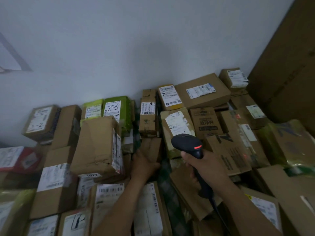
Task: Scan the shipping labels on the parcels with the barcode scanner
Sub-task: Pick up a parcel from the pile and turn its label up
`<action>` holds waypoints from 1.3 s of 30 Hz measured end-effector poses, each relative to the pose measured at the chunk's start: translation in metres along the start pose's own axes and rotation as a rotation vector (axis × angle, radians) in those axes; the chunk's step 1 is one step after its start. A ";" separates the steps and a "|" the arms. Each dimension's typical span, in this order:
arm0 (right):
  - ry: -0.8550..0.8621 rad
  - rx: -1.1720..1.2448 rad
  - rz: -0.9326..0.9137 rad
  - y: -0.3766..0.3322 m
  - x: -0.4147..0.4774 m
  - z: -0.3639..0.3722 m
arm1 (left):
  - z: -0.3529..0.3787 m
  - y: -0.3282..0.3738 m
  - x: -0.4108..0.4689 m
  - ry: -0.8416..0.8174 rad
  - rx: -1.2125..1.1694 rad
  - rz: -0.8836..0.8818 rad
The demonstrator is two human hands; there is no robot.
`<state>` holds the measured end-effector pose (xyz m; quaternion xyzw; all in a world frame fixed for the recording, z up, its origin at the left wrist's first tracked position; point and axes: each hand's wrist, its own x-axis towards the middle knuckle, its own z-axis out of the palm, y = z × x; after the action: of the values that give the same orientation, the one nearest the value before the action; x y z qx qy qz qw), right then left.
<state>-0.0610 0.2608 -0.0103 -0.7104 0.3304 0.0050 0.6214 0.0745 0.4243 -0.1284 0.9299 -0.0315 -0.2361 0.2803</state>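
Along the wall: heap of brown corrugated cardboard parcels [202,91], loosely stacked and tilted; probably light to middling, and likely to slide if one is tugged.
Right edge: tall plain brown cardboard carton [286,57], flat-faced and stiff.
Left of centre: crumpled brown box [95,143], creased and soft-walled; better lifted from beneath than squeezed.
Centre: small bare brown box [150,147], rigid edges, no label showing on its near face.
Left hand [143,166]: fingers lie up that box's side with the thumb at its near edge; whether they clamp it, I cannot tell.
Right hand [204,167]: fingers wrapped round the grip of the black plastic pistol-shaped barcode scanner [186,143], which looks smooth, hard and light, with a red light glowing.
Ahead of scanner: wrinkled white paper shipping label [179,125] on a creased parcel, thin and tearable.
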 end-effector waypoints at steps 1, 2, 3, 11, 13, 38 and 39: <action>-0.016 -0.008 -0.013 -0.002 -0.002 -0.001 | -0.005 -0.001 -0.004 0.027 -0.046 0.021; -0.033 -0.015 -0.024 -0.004 -0.005 -0.002 | -0.011 -0.002 -0.009 0.050 -0.108 0.049; -0.048 -0.022 -0.032 -0.006 -0.008 -0.003 | -0.018 -0.001 -0.015 0.054 -0.172 0.071; -0.138 -0.028 -0.093 -0.024 -0.036 -0.012 | -0.067 0.003 -0.071 -0.311 -1.236 -0.047; -0.149 0.025 -0.090 -0.026 -0.043 -0.007 | -0.069 0.008 -0.087 -0.388 -1.344 -0.068; -0.240 -0.336 -0.230 -0.036 -0.111 -0.012 | -0.124 -0.016 -0.129 0.148 -0.292 0.119; -0.244 -0.349 -0.239 -0.036 -0.113 -0.012 | -0.126 -0.015 -0.130 0.148 -0.273 0.129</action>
<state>-0.1371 0.3024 0.0717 -0.8351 0.1609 0.0741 0.5208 0.0158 0.5255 0.0106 0.8941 -0.0381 -0.1503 0.4201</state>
